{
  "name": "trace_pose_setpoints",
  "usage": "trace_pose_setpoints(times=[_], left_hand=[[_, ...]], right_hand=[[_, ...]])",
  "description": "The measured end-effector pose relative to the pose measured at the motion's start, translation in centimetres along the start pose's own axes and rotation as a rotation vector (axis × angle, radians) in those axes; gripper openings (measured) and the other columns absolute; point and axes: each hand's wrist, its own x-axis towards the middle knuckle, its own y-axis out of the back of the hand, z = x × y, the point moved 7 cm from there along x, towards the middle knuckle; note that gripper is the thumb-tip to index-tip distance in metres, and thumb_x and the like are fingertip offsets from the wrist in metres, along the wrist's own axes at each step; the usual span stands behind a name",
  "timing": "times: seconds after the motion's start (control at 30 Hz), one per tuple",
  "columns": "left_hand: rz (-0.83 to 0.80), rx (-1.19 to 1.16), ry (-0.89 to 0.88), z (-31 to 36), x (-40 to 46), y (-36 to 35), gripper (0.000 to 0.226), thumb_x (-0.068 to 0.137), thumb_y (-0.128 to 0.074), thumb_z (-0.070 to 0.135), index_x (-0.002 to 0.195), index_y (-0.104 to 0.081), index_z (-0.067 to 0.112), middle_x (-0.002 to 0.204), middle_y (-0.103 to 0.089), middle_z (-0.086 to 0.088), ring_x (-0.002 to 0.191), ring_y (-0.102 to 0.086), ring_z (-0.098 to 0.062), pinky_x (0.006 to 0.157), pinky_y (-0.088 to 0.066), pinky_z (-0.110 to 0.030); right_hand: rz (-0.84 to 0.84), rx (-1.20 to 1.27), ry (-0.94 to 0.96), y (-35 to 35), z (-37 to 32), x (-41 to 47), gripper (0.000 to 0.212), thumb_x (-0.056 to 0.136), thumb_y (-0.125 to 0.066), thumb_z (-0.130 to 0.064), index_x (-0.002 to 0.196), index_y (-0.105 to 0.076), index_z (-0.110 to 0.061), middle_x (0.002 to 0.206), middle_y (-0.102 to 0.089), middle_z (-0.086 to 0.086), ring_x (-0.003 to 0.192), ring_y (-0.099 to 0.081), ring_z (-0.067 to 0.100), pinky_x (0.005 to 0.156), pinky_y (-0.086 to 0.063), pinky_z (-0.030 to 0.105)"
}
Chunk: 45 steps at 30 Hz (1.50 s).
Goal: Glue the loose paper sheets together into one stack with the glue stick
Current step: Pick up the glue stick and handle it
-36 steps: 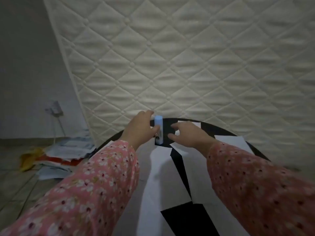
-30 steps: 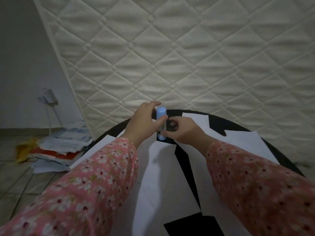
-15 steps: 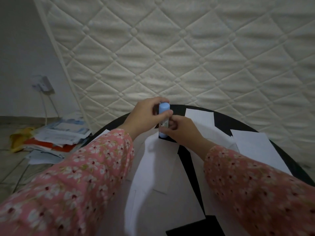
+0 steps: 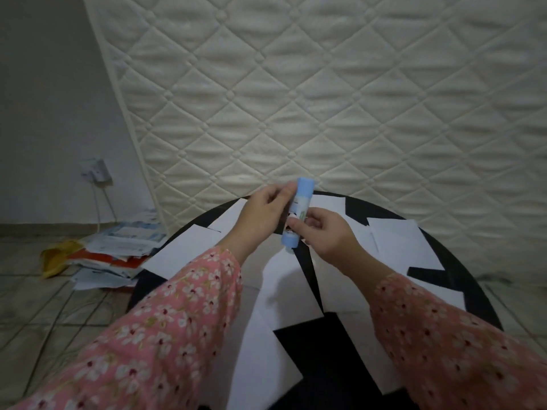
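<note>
A blue-capped glue stick (image 4: 298, 210) is held upright and slightly tilted above the round black table (image 4: 461, 267). My left hand (image 4: 263, 214) grips its upper part near the cap. My right hand (image 4: 325, 235) pinches its lower body close to the blue base. Several loose white paper sheets (image 4: 284, 297) lie spread over the table under and around both hands, some overlapping.
A quilted white mattress (image 4: 325, 99) leans upright just behind the table. On the tiled floor at the left lies a pile of papers and folders (image 4: 112, 255). A wall socket with a cable (image 4: 96, 173) is on the left wall.
My left hand lifted the glue stick off the table's far side. My right hand left the sheets and took hold of its lower part; both hands drew nearer.
</note>
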Motion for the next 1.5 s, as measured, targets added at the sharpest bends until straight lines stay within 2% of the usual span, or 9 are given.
trace_pose_setpoints(times=[0.17,0.3,0.4,0.53,0.63,0.83,1.1,1.3,1.5], left_hand=[[-0.080,0.023,0.088,-0.9,-4.1,-2.4,0.029,0.096,-0.049,0.047,0.102,-0.067,0.025,0.089,-0.068,0.002,0.078,-0.061,-0.012,0.057,-0.045,-0.023],[-0.046,-0.158,0.209,-1.6,-5.7,-2.8,0.028,0.093,-0.053,0.046,0.107,-0.068,0.027,0.099,-0.070,-0.001,0.084,-0.062,-0.017,0.061,-0.044,-0.027],[-0.065,-0.233,0.248,-1.3,-6.4,-3.2,0.032,0.095,-0.051,0.045,0.110,-0.068,0.021,0.090,-0.069,0.000,0.079,-0.061,-0.012,0.060,-0.042,-0.025],[-0.031,-0.147,0.233,-1.1,-6.9,-3.0,0.035,0.096,-0.049,0.046,0.097,-0.070,0.018,0.082,-0.072,0.003,0.071,-0.058,-0.007,0.062,-0.042,-0.023],[-0.025,-0.080,0.203,-1.3,-7.0,-2.7,0.030,0.094,-0.052,0.045,0.095,-0.071,0.021,0.082,-0.073,0.003,0.069,-0.056,-0.007,0.062,-0.042,-0.023],[-0.072,-0.115,0.146,-1.9,-6.8,-3.0,0.021,0.089,-0.063,0.041,0.093,-0.074,0.023,0.074,-0.062,0.003,0.062,-0.050,-0.013,0.055,-0.040,-0.024],[-0.212,-0.067,0.175,-2.2,-6.8,-4.5,0.035,0.096,-0.050,0.046,0.069,-0.061,0.025,0.066,-0.054,-0.005,0.051,-0.042,-0.015,0.048,-0.029,-0.023],[-0.257,-0.149,0.268,-2.9,-6.5,-4.4,0.034,0.096,-0.050,0.044,0.081,-0.061,0.016,0.062,-0.048,-0.004,0.047,-0.036,-0.012,0.047,-0.025,-0.022],[-0.368,-0.374,0.375,-2.6,-6.6,-5.1,0.043,0.097,-0.043,0.046,0.103,-0.063,0.009,0.057,-0.042,0.001,0.046,-0.032,-0.009,0.041,-0.023,-0.016]], right_hand=[[0.009,0.133,-0.089,1.4,-0.4,-2.8,0.015,0.093,-0.060,-0.022,0.105,-0.063,-0.015,0.092,-0.067,0.002,0.080,-0.064,0.013,0.069,-0.053,0.022],[-0.071,0.088,-0.080,1.5,-1.2,-3.8,0.021,0.094,-0.058,-0.025,0.112,-0.065,-0.016,0.104,-0.068,0.009,0.088,-0.064,0.016,0.078,-0.053,0.030],[-0.147,0.042,-0.086,1.6,-1.8,-4.1,0.024,0.096,-0.054,-0.032,0.110,-0.068,-0.018,0.095,-0.069,0.001,0.079,-0.060,0.007,0.066,-0.047,0.018],[-0.096,-0.028,-0.164,2.5,-1.3,-3.9,0.044,0.095,-0.043,-0.053,0.092,-0.069,-0.018,0.091,-0.064,0.000,0.078,-0.054,0.011,0.070,-0.043,0.028],[0.049,0.072,-0.264,3.9,-0.2,-3.2,0.047,0.093,-0.041,-0.059,0.098,-0.064,-0.018,0.093,-0.061,0.000,0.077,-0.056,0.014,0.073,-0.045,0.033],[0.080,0.170,-0.295,3.7,0.7,-2.3,0.038,0.089,-0.056,-0.051,0.078,-0.060,-0.015,0.065,-0.049,0.000,0.056,-0.046,0.012,0.057,-0.038,0.027],[0.115,0.045,-0.265,3.1,1.2,-1.3,0.031,0.087,-0.057,-0.039,0.073,-0.053,-0.012,0.063,-0.048,0.005,0.053,-0.044,0.015,0.052,-0.038,0.028],[0.098,-0.039,-0.186,3.1,0.7,-0.8,0.033,0.089,-0.051,-0.032,0.064,-0.048,-0.010,0.058,-0.045,0.006,0.053,-0.042,0.020,0.058,-0.035,0.033],[0.057,0.070,-0.083,3.4,-0.9,-0.8,0.027,0.094,-0.051,-0.032,0.077,-0.052,-0.011,0.070,-0.050,0.008,0.063,-0.045,0.019,0.058,-0.037,0.030]])
